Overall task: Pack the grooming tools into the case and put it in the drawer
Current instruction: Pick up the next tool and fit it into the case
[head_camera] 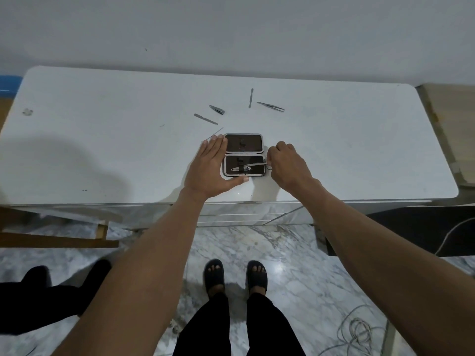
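A small black grooming case [243, 143] lies open on the white table [102, 150], its two halves one behind the other. My left hand [210, 168] rests flat against the case's left side, thumb along its front edge. My right hand [288, 163] pinches small scissors [253, 164] by the handle, their blades over the near half, where another metal tool lies. Loose on the table behind the case are a nail clipper [217, 109], a nail file [205, 119], a thin pick [218, 131], a double-ended pusher [250, 98] and tweezers [271, 106].
The table stands against a grey wall. Its drawer fronts [244, 214] show below the front edge. A wooden chair [64, 227] is at the left. Cables [357, 330] lie on the marble floor at the right. My sandalled feet stand before the table.
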